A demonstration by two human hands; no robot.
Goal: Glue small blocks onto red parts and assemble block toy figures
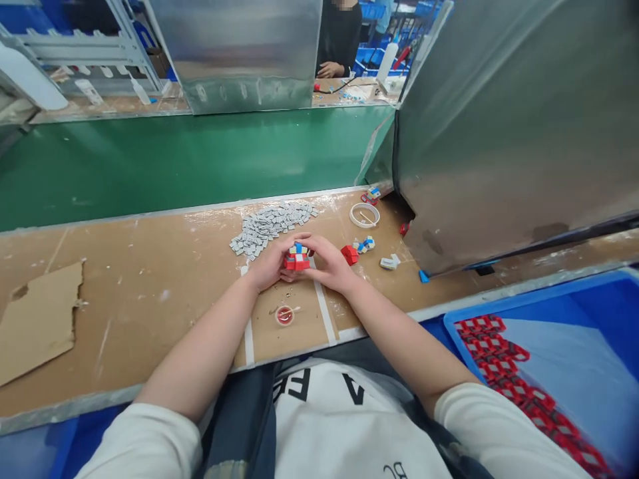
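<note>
A person seated at a brown counter looks down at their own two bare forearms, which stretch forward from white sleeves and converge toward the middle of the counter. The left hand and the right hand meet over a small red block part with blue and white pieces on top. Both hands cup it from either side, wrists low, close to the counter, fingers curled inward and grasping the part between them, thumbs near its top. The part sits just above the counter surface, between two white tape strips that mark out a work area.

Just beyond the hands, on the far side, lies a heap of small grey tiles. To the right of the hands rest a loose red piece, a small blue and white piece and a white piece. Farther right and back sits a white ring-shaped dish. Near the person, between the forearms, is a small round red cap with a thin stick across it.

A torn sheet of cardboard lies at the left of the counter. At the near right, a blue bin holds rows of red parts. A green belt runs behind the counter, with metal panels at the right. Far beyond, another person's hand rests on a separate counter.
</note>
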